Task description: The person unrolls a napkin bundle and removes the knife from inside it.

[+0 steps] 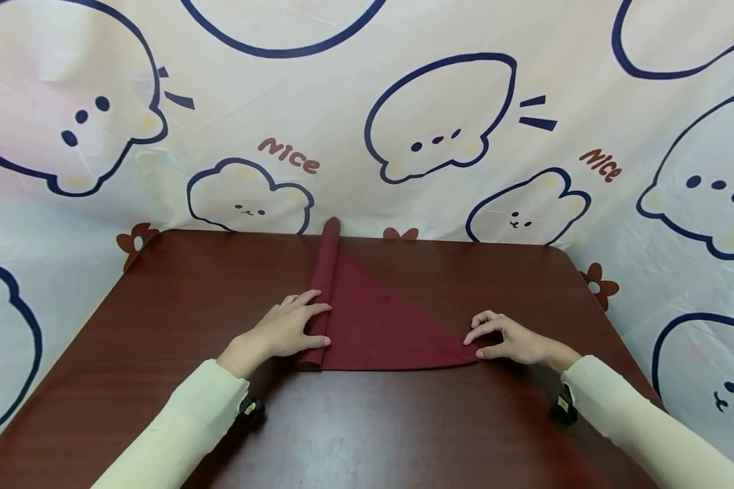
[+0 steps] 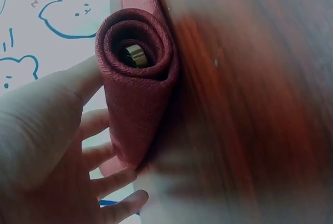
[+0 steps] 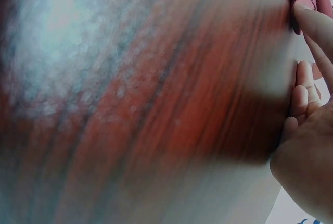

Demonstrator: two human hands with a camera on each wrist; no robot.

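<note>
A dark red cloth (image 1: 379,326) lies on the table, its left side wound into a long roll (image 1: 325,265) and its right side flat and tapering to a corner. My left hand (image 1: 290,327) rests on the near part of the roll, fingers spread and fairly straight. In the left wrist view the roll's end (image 2: 138,99) faces the camera, and a shiny gold-coloured piece (image 2: 137,56) shows deep inside its coils. What that piece belongs to is hidden. At the cloth's right corner my right hand (image 1: 514,341) pinches the fabric between thumb and fingers.
The brown wooden table (image 1: 404,428) has a glossy top with rounded far corners. Behind it and along both sides hangs a white sheet (image 1: 342,102) printed with cartoon figures. The roll's far end reaches the table's back edge.
</note>
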